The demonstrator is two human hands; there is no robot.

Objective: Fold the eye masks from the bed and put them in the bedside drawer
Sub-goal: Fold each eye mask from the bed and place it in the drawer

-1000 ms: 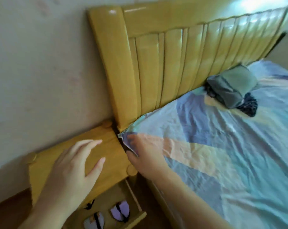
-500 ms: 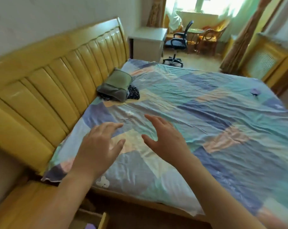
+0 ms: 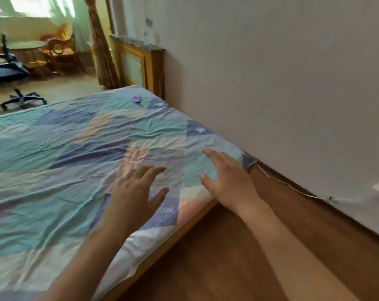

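Note:
A small purple eye mask (image 3: 137, 98) lies at the far corner of the bed (image 3: 54, 153), which wears a crumpled patchwork sheet in teal, blue and peach. My left hand (image 3: 133, 192) hovers over the sheet near the bed's near right corner, fingers spread, holding nothing. My right hand (image 3: 225, 181) is beside it over the bed's right edge, also open and empty. The mask is far beyond both hands. The bedside drawer is out of view.
A plain wall (image 3: 282, 83) runs along the right, with a thin white cable (image 3: 292, 187) along its base. Wooden floor (image 3: 216, 257) lies between bed and wall. A wooden radiator cover (image 3: 138, 64), curtain, office chair (image 3: 8, 70) and wicker chair stand beyond the bed.
The view has swung right, from the nightstand and headboard across the bed to its far side. Both hands left the nightstand area and now hover open over the sheet.

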